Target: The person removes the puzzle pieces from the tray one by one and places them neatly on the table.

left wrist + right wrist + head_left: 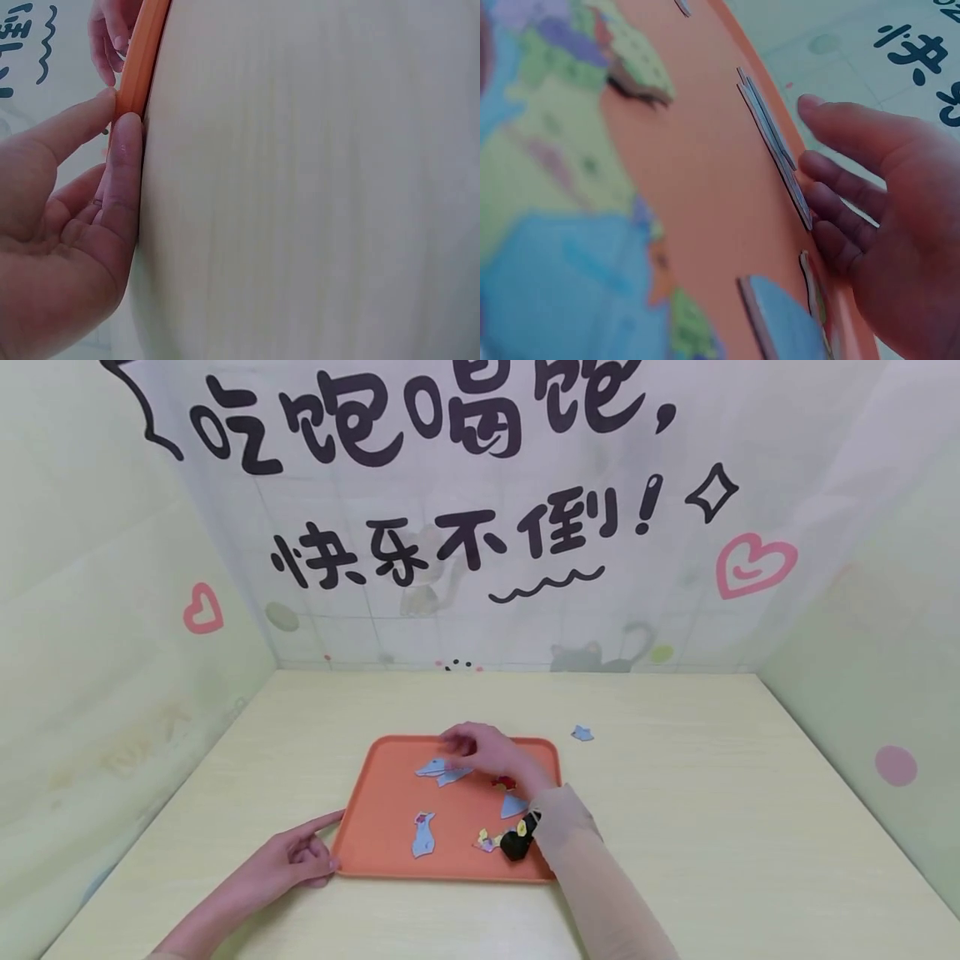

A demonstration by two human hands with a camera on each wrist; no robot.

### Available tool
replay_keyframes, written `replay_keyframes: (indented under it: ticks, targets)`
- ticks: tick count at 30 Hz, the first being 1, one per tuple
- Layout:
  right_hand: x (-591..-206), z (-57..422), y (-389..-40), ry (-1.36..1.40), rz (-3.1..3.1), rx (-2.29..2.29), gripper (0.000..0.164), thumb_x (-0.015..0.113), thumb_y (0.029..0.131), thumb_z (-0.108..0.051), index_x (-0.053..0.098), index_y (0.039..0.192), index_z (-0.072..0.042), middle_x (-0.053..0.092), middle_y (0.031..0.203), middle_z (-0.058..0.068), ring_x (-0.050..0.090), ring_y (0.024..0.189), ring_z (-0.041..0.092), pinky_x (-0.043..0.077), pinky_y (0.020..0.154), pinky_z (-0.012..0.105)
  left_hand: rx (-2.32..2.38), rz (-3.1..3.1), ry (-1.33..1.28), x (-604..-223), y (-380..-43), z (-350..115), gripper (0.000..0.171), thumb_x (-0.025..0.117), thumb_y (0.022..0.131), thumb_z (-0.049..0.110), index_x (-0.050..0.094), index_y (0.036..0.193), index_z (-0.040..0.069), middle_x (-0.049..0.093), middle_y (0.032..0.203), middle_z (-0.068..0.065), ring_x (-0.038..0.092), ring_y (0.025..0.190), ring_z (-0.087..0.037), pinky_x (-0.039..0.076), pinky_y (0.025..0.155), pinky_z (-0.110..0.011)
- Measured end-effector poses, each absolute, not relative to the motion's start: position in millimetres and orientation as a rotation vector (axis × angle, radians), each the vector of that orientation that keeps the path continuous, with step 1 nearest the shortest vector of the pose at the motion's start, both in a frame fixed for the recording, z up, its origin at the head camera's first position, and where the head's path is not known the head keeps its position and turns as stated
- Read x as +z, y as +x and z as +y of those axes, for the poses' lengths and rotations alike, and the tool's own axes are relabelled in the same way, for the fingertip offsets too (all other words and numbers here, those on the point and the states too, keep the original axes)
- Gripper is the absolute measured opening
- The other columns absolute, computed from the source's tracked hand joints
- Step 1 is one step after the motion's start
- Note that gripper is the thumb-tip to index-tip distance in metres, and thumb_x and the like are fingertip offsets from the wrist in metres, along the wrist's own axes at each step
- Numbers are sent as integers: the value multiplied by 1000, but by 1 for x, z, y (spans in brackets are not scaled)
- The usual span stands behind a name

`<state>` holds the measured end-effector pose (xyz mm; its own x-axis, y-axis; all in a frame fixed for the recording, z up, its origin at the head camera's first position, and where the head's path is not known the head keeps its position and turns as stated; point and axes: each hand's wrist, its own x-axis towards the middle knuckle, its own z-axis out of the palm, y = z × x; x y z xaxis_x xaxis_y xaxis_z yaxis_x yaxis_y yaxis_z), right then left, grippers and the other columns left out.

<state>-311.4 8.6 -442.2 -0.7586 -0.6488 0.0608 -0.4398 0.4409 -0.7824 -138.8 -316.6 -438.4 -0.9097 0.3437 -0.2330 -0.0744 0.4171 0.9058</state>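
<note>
An orange tray point(386, 867) holds several flat, irregular pieces, mostly light blue. My left hand point(288, 860) is at the tray's left side, with index fingertip and thumb touching the outer edge and the other fingers bent. My right hand point(487, 750) is over the far part of the tray, fingers loosely bent and nothing between them. In the right wrist view its fingertips are beside two overlapping blue pieces point(769, 135). A blue piece with a red patch point(423, 839) lies near the front. Beneath the right forearm are a blue triangular piece point(513, 807) and a red piece point(504, 783).
Yellowish, patterned pieces point(486, 840) lie at the tray's front right, partly hidden by the right wrist and its black device point(516, 845). A small blue piece point(582, 733) lies on the pale table point(712, 827) beyond the tray's far right corner. Printed walls enclose the table.
</note>
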Motion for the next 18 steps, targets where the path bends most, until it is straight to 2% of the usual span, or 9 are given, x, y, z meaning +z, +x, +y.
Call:
replay_keyframes:
  ticks: [2,6,12,18]
  targets:
    - [-441,10,-309,-926,2433,-1198,43,73,90,-22,63,131,-16,64,117,3,56,99,15,47,89,27,1483,2298,235,-437,-139,-317,81,69,92,19,22,155,-2,60,93,-7,63,83,-6,57,80,-25]
    - [-437,10,-305,-901,2412,-1153,40,71,90,-17,65,129,-16,62,122,2,54,104,15,45,94,29,1480,2299,264,-436,-139,-317,83,69,92,19,21,155,-4,59,93,-6,61,81,-4,57,79,-25]
    - [-435,6,-306,-910,2411,-1128,33,69,89,-8,70,121,-13,60,113,5,52,98,15,44,86,26,1457,2343,257,-435,-138,-314,83,70,91,21,23,154,-4,57,94,-6,58,78,-3,56,77,-23]
    - [-436,4,-305,-880,2405,-1155,31,69,89,-8,70,119,-13,62,105,4,51,93,13,43,81,23,1424,2429,197,-433,-134,-309,82,75,87,23,32,153,2,50,122,-16,63,83,-6,53,76,-22]
